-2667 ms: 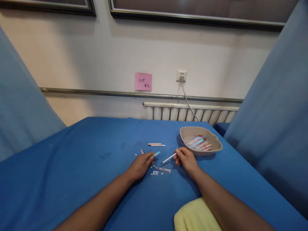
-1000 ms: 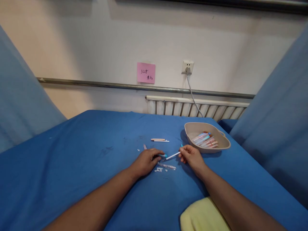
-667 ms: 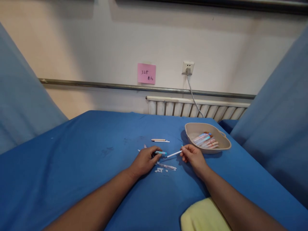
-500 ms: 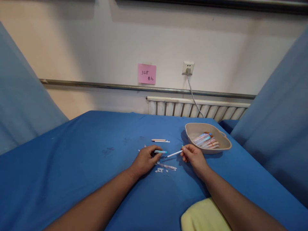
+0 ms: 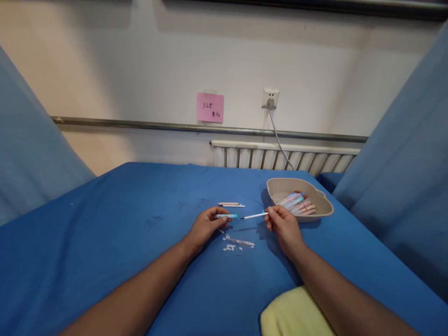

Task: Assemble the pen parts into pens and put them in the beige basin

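1. On a clock centred between the hands, 12 toward the wall, the left hand (image 5: 204,228) sits at 9, thumb and bent fingers pinching a short, slim, white-and-turquoise plastic barrel (image 5: 229,216), turquoise end toward 3.
2. The right hand (image 5: 286,227), at 3, grips a thin white plastic rod with a dark tip (image 5: 255,215) in its fingertips, tip toward 9. A small turquoise piece (image 5: 263,212) shows beside those fingers; I cannot tell whether it is held.
3. The step looks like lining these two up: keep the barrel still, hold both on one axis, and bring the tip in gently.
4. Best keep the wrists off the clear plastic tube (image 5: 241,242) and small white chips (image 5: 229,248) at 6.
5. Half a second ago the rod sloped more, its tip below the barrel's end; now it lies flatter, nearly end to end with it, just apart.
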